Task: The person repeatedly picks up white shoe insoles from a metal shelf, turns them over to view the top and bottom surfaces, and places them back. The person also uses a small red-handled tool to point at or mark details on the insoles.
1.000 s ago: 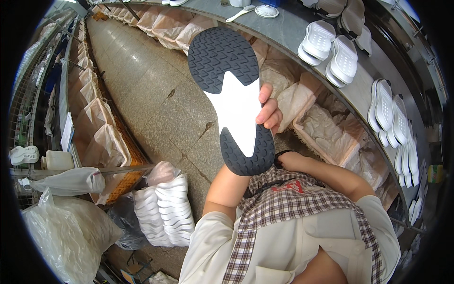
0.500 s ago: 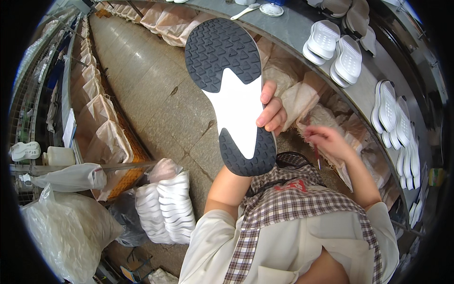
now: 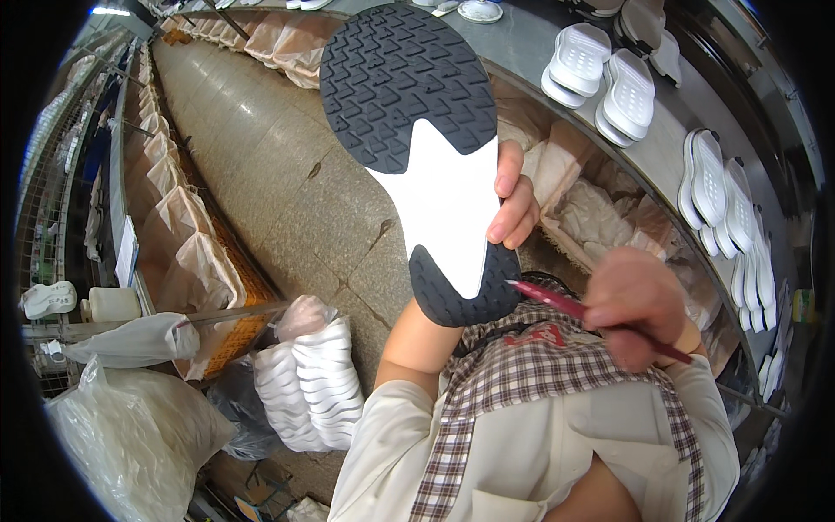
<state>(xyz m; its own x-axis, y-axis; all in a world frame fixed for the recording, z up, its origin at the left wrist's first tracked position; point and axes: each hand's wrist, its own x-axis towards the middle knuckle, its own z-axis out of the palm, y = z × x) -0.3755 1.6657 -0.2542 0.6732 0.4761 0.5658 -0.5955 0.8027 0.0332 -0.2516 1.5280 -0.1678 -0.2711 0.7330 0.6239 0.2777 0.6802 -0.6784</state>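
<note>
A shoe sole (image 3: pixel 439 196), white in the middle with black treaded rubber at toe and heel, is held up with its tread facing me. My left hand (image 3: pixel 515 198) grips it from behind, fingers curled over its right edge; the thumb and palm are hidden behind it. In my right hand (image 3: pixel 635 304), blurred by motion, is a slim dark-red pen-like tool (image 3: pixel 552 298). Its pale tip lies at the right edge of the black heel; whether it touches the rubber I cannot tell.
At right runs a curved grey bench (image 3: pixel 661 165) bearing several white soles (image 3: pixel 628 96). Liner-covered bins (image 3: pixel 578 204) stand beneath it, and more bins (image 3: pixel 196 252) line the left. A bundle of white soles (image 3: pixel 311 383) and a filled clear plastic bag (image 3: pixel 130 435) lie at lower left.
My right hand has come left and down from beside the bins, bringing the red tool to the heel. The sole appears larger and slightly higher in view, still in my left hand.
</note>
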